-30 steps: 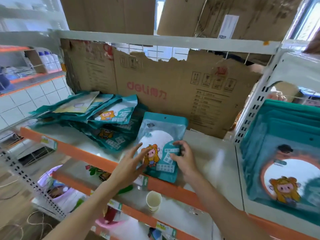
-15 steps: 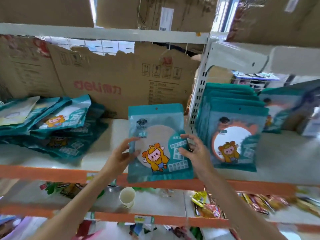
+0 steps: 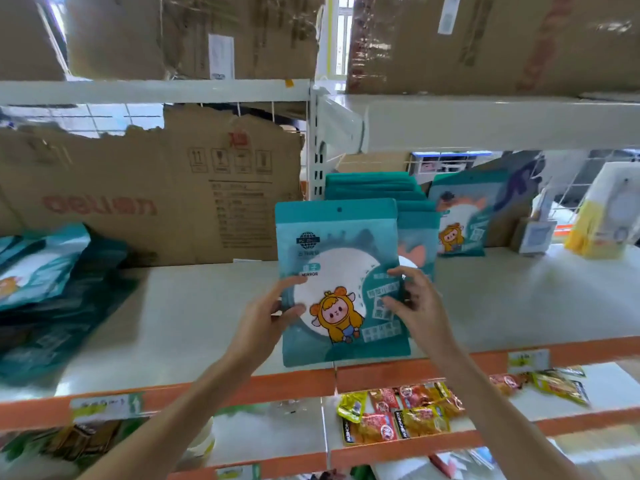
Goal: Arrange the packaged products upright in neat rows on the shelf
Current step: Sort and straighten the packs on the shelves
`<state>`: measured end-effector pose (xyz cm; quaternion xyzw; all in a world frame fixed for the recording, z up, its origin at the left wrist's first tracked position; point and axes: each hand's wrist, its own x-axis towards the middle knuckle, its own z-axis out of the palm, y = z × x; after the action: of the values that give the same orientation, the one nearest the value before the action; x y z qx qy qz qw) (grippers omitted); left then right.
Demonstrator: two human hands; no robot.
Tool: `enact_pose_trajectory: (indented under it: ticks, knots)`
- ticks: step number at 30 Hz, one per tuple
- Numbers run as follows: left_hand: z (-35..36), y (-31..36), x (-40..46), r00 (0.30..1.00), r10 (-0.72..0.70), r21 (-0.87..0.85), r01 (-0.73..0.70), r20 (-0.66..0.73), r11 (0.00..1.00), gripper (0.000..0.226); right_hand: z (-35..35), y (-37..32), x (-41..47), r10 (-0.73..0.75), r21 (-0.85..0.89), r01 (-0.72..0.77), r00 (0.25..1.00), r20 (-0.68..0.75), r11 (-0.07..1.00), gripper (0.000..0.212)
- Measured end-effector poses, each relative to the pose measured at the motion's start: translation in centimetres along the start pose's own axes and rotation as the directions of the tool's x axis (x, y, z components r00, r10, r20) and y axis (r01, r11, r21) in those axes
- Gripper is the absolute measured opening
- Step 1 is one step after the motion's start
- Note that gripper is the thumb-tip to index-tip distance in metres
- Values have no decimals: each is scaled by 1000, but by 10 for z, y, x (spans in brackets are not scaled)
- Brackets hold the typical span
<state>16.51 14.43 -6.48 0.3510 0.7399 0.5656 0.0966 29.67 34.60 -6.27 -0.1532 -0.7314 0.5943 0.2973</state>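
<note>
A teal mirror packet (image 3: 337, 258) with a cartoon figure is upright in the air above the front of the white shelf (image 3: 519, 299). My left hand (image 3: 266, 317) grips its left edge and my right hand (image 3: 414, 303) grips its right edge. Right behind it stands a row of the same teal packets (image 3: 412, 206), upright and leaning back. One more teal packet (image 3: 464, 216) leans further right. A loose heap of teal packets (image 3: 52, 282) lies flat at the far left of the shelf.
A torn brown cardboard sheet (image 3: 156, 195) lines the back of the left bay. A white upright post (image 3: 317, 150) divides the bays. Yellow and white boxes (image 3: 602, 216) stand at the far right. Snack packets (image 3: 398, 414) lie on the lower shelf, behind its orange edge (image 3: 242, 386).
I lifted the packet off the left bay's shelf, turned it upright and carried it right, to just in front of the standing row. My view swung right with it.
</note>
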Motion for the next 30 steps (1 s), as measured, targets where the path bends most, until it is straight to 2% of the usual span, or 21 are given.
enact_pose_trajectory:
  ticks: [5, 10, 12, 15, 19, 24, 27, 30]
  knots:
    - [74, 29, 29, 997, 79, 51, -78, -15, 996, 40, -76, 13, 19, -29, 60, 35, 995, -93, 998, 40]
    - [180, 58, 62, 976, 183, 113, -170, -120, 979, 43, -173, 28, 47, -7, 144, 44, 970, -245, 989, 41]
    - [221, 64, 74, 969, 204, 151, -183, -139, 971, 52, -209, 38, 59, -7, 118, 41, 962, -273, 992, 39]
    - [265, 66, 91, 969, 187, 120, -169, -162, 978, 60, -250, 53, 76, 0, 91, 27, 961, -276, 996, 38]
    - [296, 64, 109, 975, 160, 139, -138, -157, 980, 58, -277, 72, 93, 31, 57, -16, 962, -273, 998, 31]
    - [318, 47, 123, 991, 117, 249, -97, -66, 964, 60, -290, 95, 110, 42, -27, -53, 955, -292, 998, 24]
    - [327, 38, 132, 996, 74, 289, -58, -44, 956, 62, -292, 111, 118, -4, -159, -47, 951, -308, 986, 19]
    - [337, 34, 146, 997, 54, 315, -34, -57, 949, 64, -291, 126, 130, -97, -238, 27, 952, -291, 971, 12]
